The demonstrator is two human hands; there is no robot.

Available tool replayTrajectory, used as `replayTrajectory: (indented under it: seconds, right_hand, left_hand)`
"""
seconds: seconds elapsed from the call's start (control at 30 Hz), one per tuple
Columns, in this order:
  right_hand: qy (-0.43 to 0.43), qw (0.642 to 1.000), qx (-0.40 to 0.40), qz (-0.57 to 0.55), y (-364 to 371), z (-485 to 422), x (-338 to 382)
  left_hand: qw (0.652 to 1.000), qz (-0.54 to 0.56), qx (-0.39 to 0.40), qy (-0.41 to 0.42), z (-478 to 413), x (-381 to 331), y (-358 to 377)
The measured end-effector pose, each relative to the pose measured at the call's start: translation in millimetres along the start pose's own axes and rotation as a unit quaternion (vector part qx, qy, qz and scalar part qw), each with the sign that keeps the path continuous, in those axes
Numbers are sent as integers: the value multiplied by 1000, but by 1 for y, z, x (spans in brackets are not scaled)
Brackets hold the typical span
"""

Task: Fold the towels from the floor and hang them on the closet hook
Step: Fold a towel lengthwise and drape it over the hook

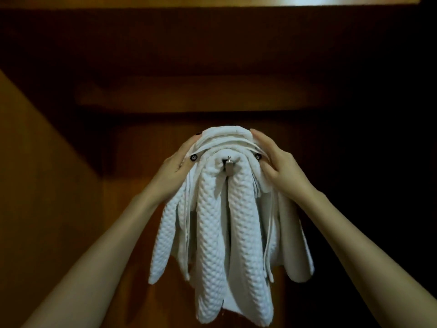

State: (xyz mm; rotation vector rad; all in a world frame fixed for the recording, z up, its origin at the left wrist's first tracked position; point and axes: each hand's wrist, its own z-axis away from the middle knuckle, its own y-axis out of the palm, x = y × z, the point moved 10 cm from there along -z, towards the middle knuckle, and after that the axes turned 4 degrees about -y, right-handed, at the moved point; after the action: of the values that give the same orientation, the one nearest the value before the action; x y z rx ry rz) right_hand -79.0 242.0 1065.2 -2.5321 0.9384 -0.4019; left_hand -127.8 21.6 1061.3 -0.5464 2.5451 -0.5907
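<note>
Between the two grips, white towels [212, 221] drape over the metal hook [229, 166] — left hand [173, 168] and right hand [280, 163] each clasp the top fold from its own side; waffle layers hang below the hands.

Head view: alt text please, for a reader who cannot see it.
The left hand and right hand grip either side of a stack of white towels draped over a small metal hook on a dark wooden closet panel. The towels' folded ends hang down in long loops, some waffle-textured.
</note>
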Motion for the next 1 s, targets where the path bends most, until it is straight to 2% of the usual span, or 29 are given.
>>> replayTrajectory:
  seconds: [0.13,0.23,0.3,0.37,0.43,0.53,0.63,0.73,0.8,1.0]
  right_hand:
    - [53,996,-25,-69,-2,12,-12]
    - [69,990,-26,-125,1,22,-11]
    - [78,988,-9,-136,11,32,-8]
    - [78,989,-7,-124,15,41,-4]
    - [78,992,-25,-98,11,47,-5]
    - [79,994,-49,-64,5,57,-6]
    - [65,997,-21,-26,8,69,0]
    - [81,997,16,-1,12,82,1]
    - [99,995,27,17,18,92,0]
    - [112,993,21,8,1,104,-6]
  left_hand:
    - [1000,-4,21,5,6,-9,7]
    - [999,44,17,7,22,-7,13]
    - [999,35,-36,-8,35,4,6]
    - [993,-24,-119,-10,45,4,-10]
    - [984,-80,-157,-3,43,-7,-18]
    - [981,-138,-138,6,29,-26,-15]
    - [982,-148,-115,24,28,-27,-20]
    - [985,-165,-50,-14,42,-5,-9]
    - [987,-154,4,-36,58,7,12]
    - [997,-66,18,-26,86,24,15]
